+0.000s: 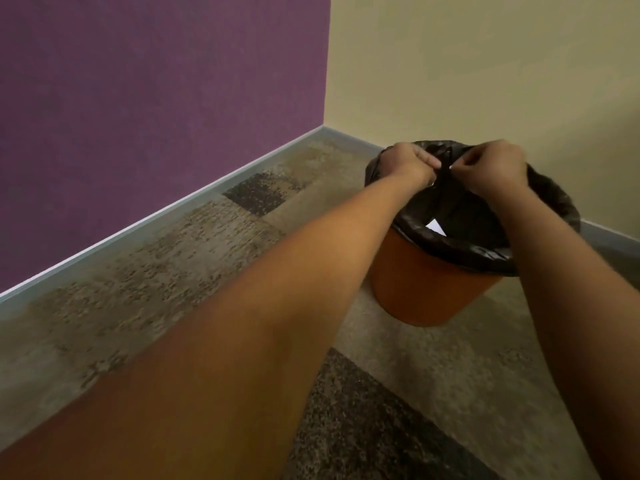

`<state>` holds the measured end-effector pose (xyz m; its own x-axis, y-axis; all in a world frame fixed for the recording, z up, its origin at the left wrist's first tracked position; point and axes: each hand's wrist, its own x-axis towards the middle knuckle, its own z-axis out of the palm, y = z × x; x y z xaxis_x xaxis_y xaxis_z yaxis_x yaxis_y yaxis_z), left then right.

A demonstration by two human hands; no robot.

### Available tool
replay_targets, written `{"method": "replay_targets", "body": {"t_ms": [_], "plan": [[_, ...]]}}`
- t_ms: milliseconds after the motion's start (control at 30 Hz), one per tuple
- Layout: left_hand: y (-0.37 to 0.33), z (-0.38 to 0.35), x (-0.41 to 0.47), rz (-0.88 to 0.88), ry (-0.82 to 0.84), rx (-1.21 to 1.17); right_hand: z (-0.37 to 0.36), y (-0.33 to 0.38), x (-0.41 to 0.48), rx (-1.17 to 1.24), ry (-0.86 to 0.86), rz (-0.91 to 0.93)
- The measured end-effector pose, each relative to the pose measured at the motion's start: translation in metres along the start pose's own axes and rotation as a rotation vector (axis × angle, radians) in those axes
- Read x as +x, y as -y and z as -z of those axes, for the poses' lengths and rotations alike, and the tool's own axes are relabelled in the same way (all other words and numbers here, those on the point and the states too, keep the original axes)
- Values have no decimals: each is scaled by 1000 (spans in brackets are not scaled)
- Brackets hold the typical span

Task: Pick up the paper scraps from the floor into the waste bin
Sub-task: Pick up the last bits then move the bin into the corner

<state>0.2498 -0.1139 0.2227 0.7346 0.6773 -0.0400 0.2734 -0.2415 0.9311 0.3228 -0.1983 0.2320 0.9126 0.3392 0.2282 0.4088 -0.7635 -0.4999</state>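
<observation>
An orange waste bin (422, 289) with a black plastic liner (460, 244) stands on the carpet near the corner of the room. A white paper scrap (435, 226) shows inside the liner. Both my hands are held over the bin's mouth, fingertips meeting. My left hand (410, 164) and my right hand (495, 168) each pinch a gathered fold of the black liner between them. A tiny white speck sits at my right fingertips; I cannot tell whether it is paper. No scraps show on the visible floor.
A purple wall (156, 116) runs along the left and a cream wall (485, 64) stands behind the bin, both with a grey skirting board (138, 230). Patterned beige and dark carpet tiles (173, 271) cover the floor.
</observation>
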Motion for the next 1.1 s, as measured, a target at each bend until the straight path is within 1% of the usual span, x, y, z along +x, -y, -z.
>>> {"method": "replay_targets", "body": {"t_ms": [100,267,433,633,733,833,900,967,1033,1100], "plan": [[5,-13,5,-16,28,125,-12,-12,7,-22,63,-53],[16,-25,10,-19,101,309,-36,-27,16,-49,112,-151],[17,-28,7,-91,93,366,-44,-34,20,-70,190,-188],[17,-27,4,-128,61,386,-47,-40,20,-40,179,-173],[18,-25,3,-165,-4,403,-44,-41,17,-69,160,-165],[24,-20,8,-225,-160,540,-32,-50,13,-266,63,-130],[31,-17,13,-194,-246,588,-20,-63,13,-360,6,-121],[38,-13,17,-98,-269,581,-11,-80,13,-360,-15,-186],[40,-10,20,0,-249,516,-2,-93,10,-320,-27,-281],[40,-7,20,89,-218,388,4,-103,9,-258,-45,-388]]}}
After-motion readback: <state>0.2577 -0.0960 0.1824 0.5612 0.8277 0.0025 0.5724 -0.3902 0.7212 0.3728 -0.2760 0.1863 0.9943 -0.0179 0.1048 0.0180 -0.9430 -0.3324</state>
